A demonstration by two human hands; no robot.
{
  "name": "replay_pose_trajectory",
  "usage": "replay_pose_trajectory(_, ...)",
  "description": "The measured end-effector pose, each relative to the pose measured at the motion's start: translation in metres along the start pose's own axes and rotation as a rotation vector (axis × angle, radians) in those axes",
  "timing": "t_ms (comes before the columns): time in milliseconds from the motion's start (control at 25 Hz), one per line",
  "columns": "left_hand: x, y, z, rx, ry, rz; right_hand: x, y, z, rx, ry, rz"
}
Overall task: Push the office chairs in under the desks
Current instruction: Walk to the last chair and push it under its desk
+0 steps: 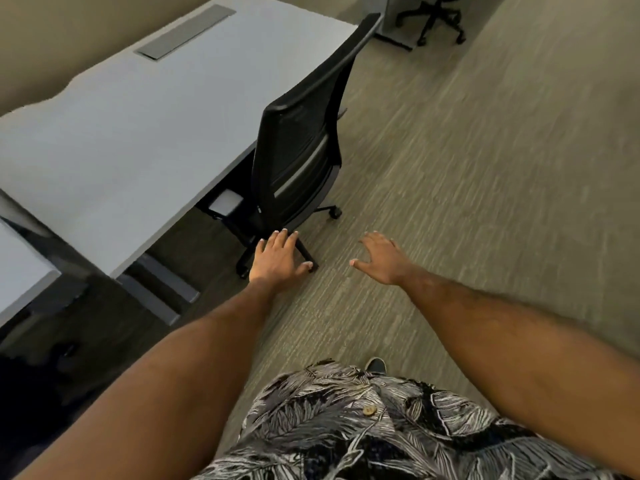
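Reaching forward over the striped grey-green carpet floor (450, 168), two bare arms are held out, and both hands are open with the fingers spread. Nothing is gripped by either hand. The left hand (278, 259) is seen in front of the wheeled base of the black mesh-backed office chair (298, 157), near its lower edge; it cannot be told whether the base is touched. The right hand (382, 258) is held out in the air over the carpet, to the right of the chair and apart from it.

The black chair is tucked in at the long front edge of the big flat pale grey desk (138, 133). Its seat is hidden under the desk top, and its tall back stands just past that edge. One wheel is seen sticking out on the carpet on the right side. A dark grey strip-shaped cover plate (185, 31) is set into the desk top near the far edge.

A second black office chair (434, 15) is seen at the top of the view, well apart from the first one, beside another desk. A black and white leaf-patterned shirt (363, 427) is seen at the bottom edge.
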State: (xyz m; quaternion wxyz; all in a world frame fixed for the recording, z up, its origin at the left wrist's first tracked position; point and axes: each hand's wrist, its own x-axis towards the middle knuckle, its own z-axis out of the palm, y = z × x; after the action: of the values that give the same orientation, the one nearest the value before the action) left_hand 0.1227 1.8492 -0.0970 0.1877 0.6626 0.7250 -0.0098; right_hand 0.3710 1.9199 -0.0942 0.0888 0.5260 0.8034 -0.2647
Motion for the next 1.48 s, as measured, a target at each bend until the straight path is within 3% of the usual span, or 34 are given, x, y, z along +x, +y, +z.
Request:
replay_pose_trajectory(320, 0.078, 0.047, -0.014, -0.071, 0.040, -0.177, 0.103, 0.051, -0.072, -0.078, -0.041, -0.175)
replay_pose_trajectory(720, 0.226, 0.057, -0.013, -0.228, 0.007, -0.276, 0.245, 0.090, -0.127, -0.119, -0.041, -0.227)
replay_pose_trajectory(920, 0.261, 0.062, -0.027, -0.318, 0.178, -0.308, 0.301, 0.100, -0.157, 0.008, 0.023, -0.303)
replay_pose_trajectory(1120, 0.273, 0.079, -0.035, -0.364, 0.606, -0.372, 0.342, 0.101, -0.197, 0.280, 0.278, -0.571)
replay_pose_trajectory(1200, 0.270, 0.095, -0.032, -0.552, 0.848, -0.472, 0.359, 0.102, -0.216, 0.454, 0.314, -0.614)
replay_pose_trajectory(1280, 0.271, 0.115, -0.036, -0.892, 1.161, -0.673, 0.376, 0.101, -0.237, 0.776, 0.268, -0.510)
replay_pose_trajectory(1400, 0.281, 0.124, -0.070, -1.321, 1.645, -1.047, 0.401, 0.087, -0.280, 1.392, 0.236, -0.165)
replay_pose_trajectory(1480, 0.278, 0.120, -0.101, -1.403, 1.882, -0.990, 0.412, 0.079, -0.309, 1.477, 0.307, -0.116)
